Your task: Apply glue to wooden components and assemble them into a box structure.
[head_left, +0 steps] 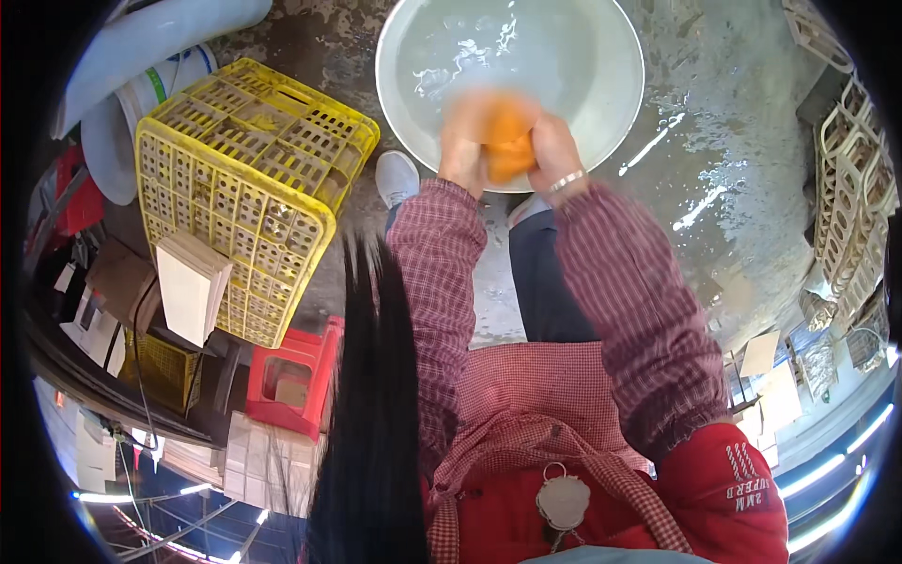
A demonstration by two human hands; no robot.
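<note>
Both hands are at the near side of a wide, pale round basin [636,113] of water. Between them is a bunched orange cloth [510,150], smeared by motion. My left hand [462,141] grips the cloth from its left side, its fingers blurred. On the other side my right hand [554,152], with a silver bracelet at the wrist, is closed round the cloth, its fingertips partly hidden. Ripples and bright reflections show on the water [460,56] beyond the hands.
Left of the basin stands a yellow perforated crate [244,197], with a stack of pale boards [193,282] against it. A red plastic stool [293,381] is nearer on the left. Pale plastic racks [850,179] line the right. The concrete floor [695,179] looks wet.
</note>
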